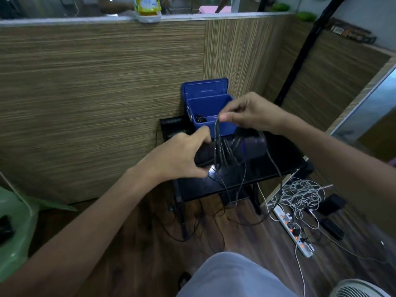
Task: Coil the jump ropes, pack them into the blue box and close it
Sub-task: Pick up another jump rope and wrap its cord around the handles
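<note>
The blue box (206,108) stands open at the back of a small black table (267,168), its lid upright against the wooden wall. A coiled black rope (199,119) lies inside it. My left hand (180,156) grips the black handles (204,156) of a jump rope just above the table. My right hand (246,113) pinches several loops of the thin black rope (217,136) in front of the box. Loose rope ends hang down past the table's front edge toward the floor.
A white power strip (293,229) and a tangle of white cables (300,195) lie on the wooden floor at right. A green plastic stool (15,224) is at left, a fan (360,289) at the bottom right. Wood-panel walls close in behind the table.
</note>
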